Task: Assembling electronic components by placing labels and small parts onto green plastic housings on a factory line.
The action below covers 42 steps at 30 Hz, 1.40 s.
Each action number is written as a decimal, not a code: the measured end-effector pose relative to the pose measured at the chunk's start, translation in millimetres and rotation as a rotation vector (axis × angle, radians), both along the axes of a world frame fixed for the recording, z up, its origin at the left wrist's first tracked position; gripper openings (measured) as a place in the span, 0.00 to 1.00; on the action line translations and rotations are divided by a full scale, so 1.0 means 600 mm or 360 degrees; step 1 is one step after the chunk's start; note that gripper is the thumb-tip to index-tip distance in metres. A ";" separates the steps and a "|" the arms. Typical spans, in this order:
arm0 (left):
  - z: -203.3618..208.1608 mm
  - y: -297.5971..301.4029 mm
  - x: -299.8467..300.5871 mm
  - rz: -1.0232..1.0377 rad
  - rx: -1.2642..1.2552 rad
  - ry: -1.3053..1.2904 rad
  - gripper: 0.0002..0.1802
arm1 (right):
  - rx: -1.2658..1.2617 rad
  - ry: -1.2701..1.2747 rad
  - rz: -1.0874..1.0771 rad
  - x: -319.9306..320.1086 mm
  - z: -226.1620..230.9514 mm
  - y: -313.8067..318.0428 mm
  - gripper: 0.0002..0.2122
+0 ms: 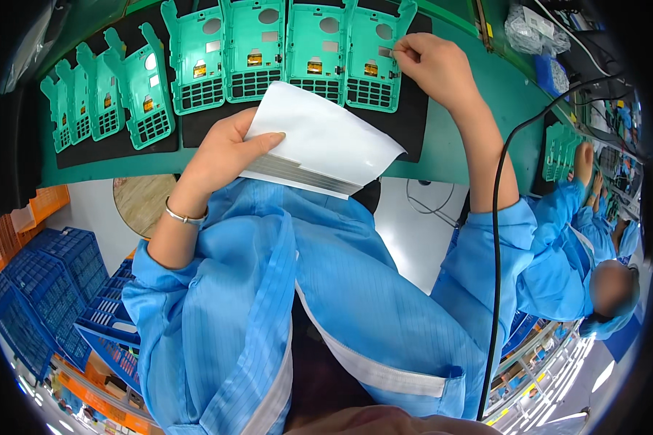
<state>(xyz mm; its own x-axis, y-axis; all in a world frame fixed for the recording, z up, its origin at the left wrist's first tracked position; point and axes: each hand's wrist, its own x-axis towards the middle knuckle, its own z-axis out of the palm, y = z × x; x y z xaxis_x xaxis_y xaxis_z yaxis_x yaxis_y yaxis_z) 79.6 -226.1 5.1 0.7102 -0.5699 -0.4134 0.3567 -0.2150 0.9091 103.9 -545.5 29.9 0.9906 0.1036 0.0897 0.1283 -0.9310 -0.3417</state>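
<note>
My left hand (228, 151) grips a white sheet (319, 130) by its left edge, thumb on top. Rows of narrow grey strips run along the sheet's lower part. My right hand (437, 67) is closed in a pinch at the right edge of a green plastic housing (372, 52); whatever the fingertips hold is too small to make out. This housing has a grid of key openings, an oval hole and a small yellow-and-black label. Similar green housings (199, 54) stand beside it in a row, partly covered by the sheet at their lower edge.
Black mats (413, 109) lie under the housings on the green table (446, 145). More housings (145, 94) sit at the left. A black cable (498, 217) hangs at my right. Beyond it a co-worker in blue (566, 254) sits near other green housings. Blue crates (54, 268) stand lower left.
</note>
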 end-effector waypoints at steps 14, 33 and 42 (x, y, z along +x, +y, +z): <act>-0.013 0.016 0.001 0.0280 -0.0043 -0.0042 0.16 | -0.0335 0.0074 0.0115 0.021 0.000 0.016 0.07; -0.037 0.000 0.006 0.0603 -0.0197 -0.0007 0.17 | 0.0331 -0.0316 0.0708 -0.097 -0.026 0.194 0.04; -0.031 -0.009 -0.001 0.0665 -0.0119 -0.0076 0.16 | 0.0218 -0.0189 0.0771 -0.095 -0.015 0.201 0.02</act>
